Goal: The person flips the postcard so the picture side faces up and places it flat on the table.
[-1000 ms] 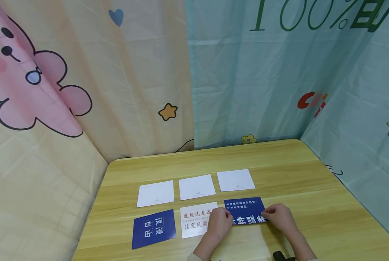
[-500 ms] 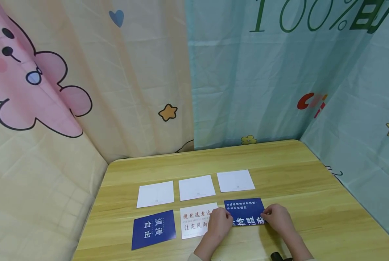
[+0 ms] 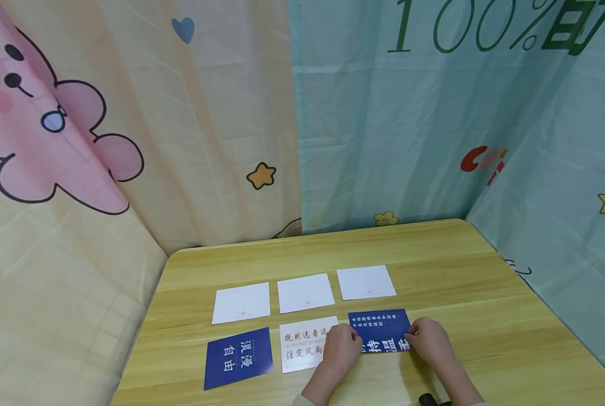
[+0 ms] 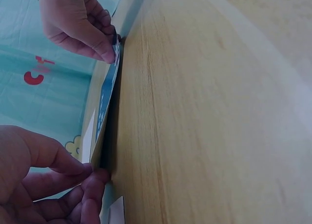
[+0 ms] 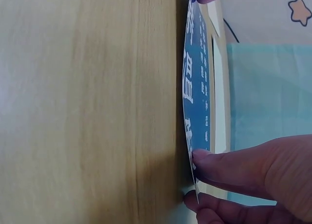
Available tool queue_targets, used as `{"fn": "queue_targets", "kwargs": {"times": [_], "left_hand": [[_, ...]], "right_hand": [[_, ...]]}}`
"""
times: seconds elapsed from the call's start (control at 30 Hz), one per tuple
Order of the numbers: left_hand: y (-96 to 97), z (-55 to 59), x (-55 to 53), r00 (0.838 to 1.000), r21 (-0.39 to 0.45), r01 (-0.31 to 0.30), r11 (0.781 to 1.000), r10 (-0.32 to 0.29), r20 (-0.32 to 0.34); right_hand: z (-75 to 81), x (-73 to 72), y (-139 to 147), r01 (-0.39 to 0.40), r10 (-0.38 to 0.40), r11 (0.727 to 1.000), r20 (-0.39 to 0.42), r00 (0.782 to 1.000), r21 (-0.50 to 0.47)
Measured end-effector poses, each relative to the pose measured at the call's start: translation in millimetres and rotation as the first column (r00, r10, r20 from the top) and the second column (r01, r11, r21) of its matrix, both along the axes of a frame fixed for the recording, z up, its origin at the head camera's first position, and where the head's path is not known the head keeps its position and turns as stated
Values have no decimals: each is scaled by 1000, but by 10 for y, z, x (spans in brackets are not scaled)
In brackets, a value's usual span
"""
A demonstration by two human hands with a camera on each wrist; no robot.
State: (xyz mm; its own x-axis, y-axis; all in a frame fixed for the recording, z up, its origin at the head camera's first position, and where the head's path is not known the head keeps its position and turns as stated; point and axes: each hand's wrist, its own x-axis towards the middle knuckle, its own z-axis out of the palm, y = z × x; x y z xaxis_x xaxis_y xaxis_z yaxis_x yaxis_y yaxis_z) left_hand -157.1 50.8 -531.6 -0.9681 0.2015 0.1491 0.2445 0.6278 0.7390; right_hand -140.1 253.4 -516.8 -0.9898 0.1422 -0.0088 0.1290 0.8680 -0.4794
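A pale wood-grain desk (image 3: 510, 349) forms the ground of the scene. At the bottom edge of the head view, a small black object (image 3: 427, 400) is cut off by the frame; I cannot tell what it is. Just beyond, at the right of the nearer row, I hold a dark-blue rectangular paper card with white Chinese characters (image 3: 380, 330) between my left hand (image 3: 341, 345) and my right hand (image 3: 431, 338). The fingers of each are pinched on it, one hand per end; the wrist views show its near edge raised off the desk and slightly bowed. Whether its far edge touches the wood I cannot tell. Hazards: if my hands pressed inward, the bow would probably deepen into a crease; if one pinch loosened first, the card would likely swing askew. To its left lies a white rectangular card with reddish-brown characters (image 3: 303, 343), partly hidden by my left hand; a careless sweep there could shove it aside. Left again lies a second dark-blue card (image 3: 238, 358), its characters turned sideways. Farther off, nearly blank, lie a left white card (image 3: 241, 303), a middle white card (image 3: 306, 293) and a right white card (image 3: 366, 282). Behind hang a printed beige fabric curtain (image 3: 221, 113) and a teal fabric curtain (image 3: 383, 141).
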Motion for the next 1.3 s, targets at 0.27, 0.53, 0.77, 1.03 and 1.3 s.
{"fn": "queue_targets", "kwargs": {"times": [0.27,0.53,0.77,1.03,1.3], "left_hand": [[7,-14,4,1000,12,-4,1000,5,-20],[8,-11,-4,1000,-5,0,1000,0,19],[20,9,-14,999,-25,-12,1000,13,41],[30,41,-18,999,-64,-14,998,16,30],[34,46,-12,999,-99,-21,995,24,29]], "right_hand": [[3,-1,-3,3,-4,1000,18,1000,15],[3,-7,0,-6,4,1000,46,999,26],[2,-9,2,-5,5,1000,45,999,15],[-12,-6,13,-10,10,1000,27,1000,-2],[-21,-10,14,-4,4,1000,33,999,-1]]}}
